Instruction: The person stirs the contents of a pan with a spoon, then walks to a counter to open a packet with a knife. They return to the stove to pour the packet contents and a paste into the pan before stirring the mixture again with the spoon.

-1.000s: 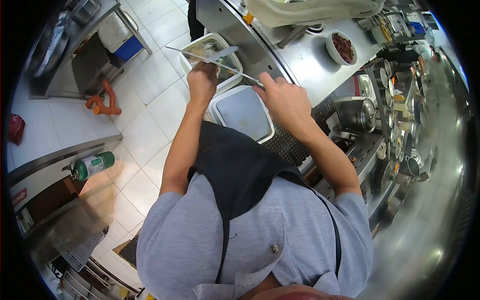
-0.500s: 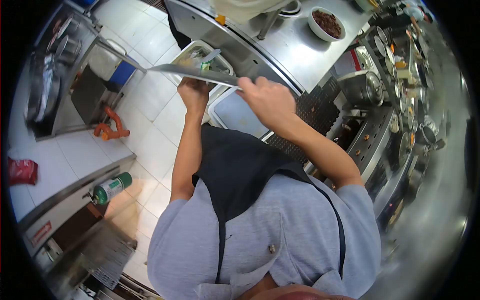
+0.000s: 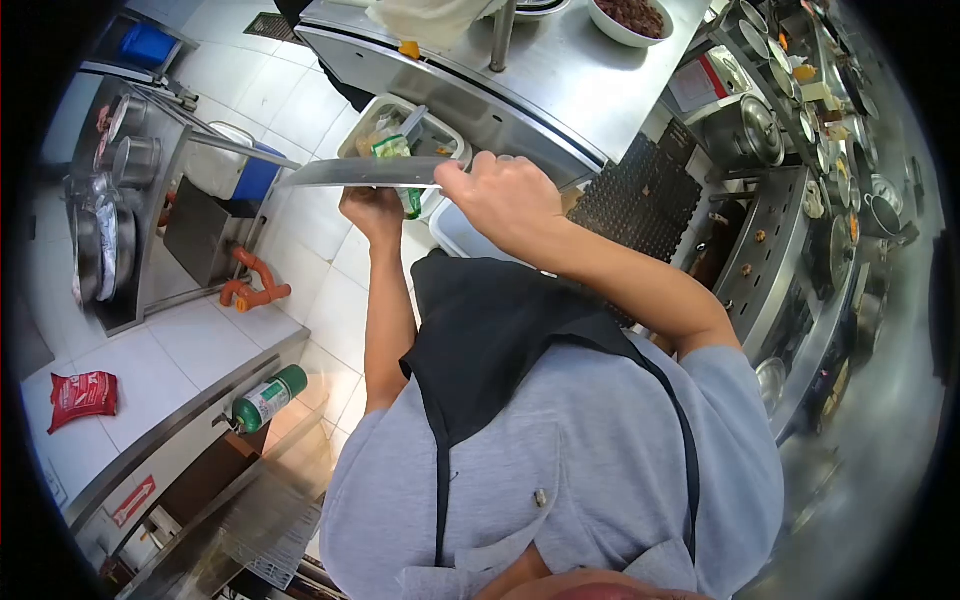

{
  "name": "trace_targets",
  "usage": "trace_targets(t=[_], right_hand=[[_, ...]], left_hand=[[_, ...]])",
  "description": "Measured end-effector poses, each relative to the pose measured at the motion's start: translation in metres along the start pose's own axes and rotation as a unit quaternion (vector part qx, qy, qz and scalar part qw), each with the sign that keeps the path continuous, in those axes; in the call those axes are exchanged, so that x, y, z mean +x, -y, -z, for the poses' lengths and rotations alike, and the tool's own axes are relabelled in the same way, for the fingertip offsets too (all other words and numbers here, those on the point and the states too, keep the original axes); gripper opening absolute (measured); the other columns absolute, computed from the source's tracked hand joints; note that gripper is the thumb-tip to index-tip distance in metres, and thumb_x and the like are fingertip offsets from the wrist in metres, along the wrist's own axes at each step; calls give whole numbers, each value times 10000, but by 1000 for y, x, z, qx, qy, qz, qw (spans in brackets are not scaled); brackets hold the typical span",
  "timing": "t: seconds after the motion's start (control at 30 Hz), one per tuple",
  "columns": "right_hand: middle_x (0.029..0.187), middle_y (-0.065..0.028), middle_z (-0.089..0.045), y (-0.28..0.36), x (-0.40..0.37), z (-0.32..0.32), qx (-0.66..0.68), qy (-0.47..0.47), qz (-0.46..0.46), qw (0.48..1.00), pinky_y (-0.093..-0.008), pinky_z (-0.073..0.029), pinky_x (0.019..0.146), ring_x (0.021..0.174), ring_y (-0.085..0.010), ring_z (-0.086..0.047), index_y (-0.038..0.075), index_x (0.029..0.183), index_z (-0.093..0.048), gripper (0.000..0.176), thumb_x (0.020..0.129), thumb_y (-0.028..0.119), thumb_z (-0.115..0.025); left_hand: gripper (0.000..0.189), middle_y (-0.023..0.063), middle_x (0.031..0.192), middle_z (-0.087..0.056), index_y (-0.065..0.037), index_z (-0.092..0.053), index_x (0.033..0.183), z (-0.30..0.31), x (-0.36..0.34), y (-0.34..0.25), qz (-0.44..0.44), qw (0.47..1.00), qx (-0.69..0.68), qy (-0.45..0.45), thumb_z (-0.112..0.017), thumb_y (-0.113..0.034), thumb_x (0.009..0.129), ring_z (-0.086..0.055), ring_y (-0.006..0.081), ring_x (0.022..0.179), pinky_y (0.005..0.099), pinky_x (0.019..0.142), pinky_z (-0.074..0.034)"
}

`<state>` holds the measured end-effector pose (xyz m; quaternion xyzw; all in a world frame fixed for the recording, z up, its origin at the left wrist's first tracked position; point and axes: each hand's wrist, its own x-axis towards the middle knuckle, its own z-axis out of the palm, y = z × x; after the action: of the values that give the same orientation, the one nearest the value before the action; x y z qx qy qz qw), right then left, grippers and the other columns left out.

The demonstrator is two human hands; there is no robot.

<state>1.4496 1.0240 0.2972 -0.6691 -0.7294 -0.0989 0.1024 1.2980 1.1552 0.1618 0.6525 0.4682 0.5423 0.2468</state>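
Note:
A long, thin grey metal tray (image 3: 370, 173) shows nearly edge-on, held out in front of my body. My right hand (image 3: 500, 200) is closed on its right end, fingers over the top edge. Beneath its middle-left part, my left hand (image 3: 373, 213) is closed against the near side, the fingertips partly hidden by the tray. Behind the tray stands a whitish bin (image 3: 455, 138) with mixed scraps and wrappers in it. A green-and-white wrapper (image 3: 391, 147) lies near its top, and a bright green piece (image 3: 411, 204) shows below the tray beside my left hand.
A steel counter (image 3: 590, 85) carries a white bowl (image 3: 648, 35) of dark reddish food. Right of me are a black floor mat (image 3: 640, 205), a large lidded pot (image 3: 740, 132) and a stove (image 3: 755, 250). A pan rack (image 3: 150, 240) and an orange pipe (image 3: 260, 285) stand left.
The tray now lies more level, its right end higher, and both hands have shifted slightly left. The green piece below it has come into sight. My view has turned a little.

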Motion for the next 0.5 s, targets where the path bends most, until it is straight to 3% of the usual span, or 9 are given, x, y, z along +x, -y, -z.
trace_targets(t=[0.03,0.07,0.13,0.2,0.27,0.33,0.5], right_hand=[[665,-95,-578,1,2,-4,-4,-3,0,1000,-360,-509,457,540,-266,-643,101,974,-562,244,913,337,-576],[665,-95,-578,-2,-1,-2,-2,-5,3,1000,-360,-509,457,540,-266,-643,101,974,-562,244,913,337,-576],[658,-112,-606,-14,-17,12,0,20,7,1000,-340,-521,480,549,-235,-649,52,962,-579,185,799,135,-601],[660,-110,-603,-17,-21,15,15,38,-10,999,-346,-520,481,549,-243,-649,52,961,-575,191,791,133,-604],[668,-92,-577,-17,-15,4,15,9,3,1000,-366,-514,483,541,-255,-633,119,965,-572,193,916,306,-567],[671,-93,-579,-5,0,-9,7,-2,-5,1000,-364,-515,486,549,-257,-638,123,971,-572,181,911,294,-571],[677,-99,-588,-12,-13,0,6,0,9,1000,-351,-519,494,561,-253,-646,115,988,-581,159,878,230,-583]], left_hand=[[176,141,828,-725,58,-699,925,1,1,4,-6,1000,-15,-3,-739,17,758,-702,216,725,306,649,-527],[192,143,835,-726,56,-699,939,3,2,8,-11,1000,-28,-8,-743,14,757,-705,214,732,302,650,-526],[169,137,822,-724,59,-697,930,7,2,-1,-4,999,-48,-14,-718,33,764,-700,202,722,297,647,-524],[131,97,816,-717,64,-691,914,8,-1,6,-30,999,20,9,-687,25,788,-666,134,742,269,690,-509],[148,85,846,-716,71,-685,940,2,-4,9,0,999,24,27,-679,21,801,-659,131,757,279,708,-512],[137,134,898,-717,91,-670,940,-5,-4,11,18,994,-105,-2,-668,63,805,-680,177,804,289,737,-525],[206,137,929,-710,113,-654,995,2,-2,8,83,983,-161,-23,-689,71,797,-666,168,846,286,779,-521]])
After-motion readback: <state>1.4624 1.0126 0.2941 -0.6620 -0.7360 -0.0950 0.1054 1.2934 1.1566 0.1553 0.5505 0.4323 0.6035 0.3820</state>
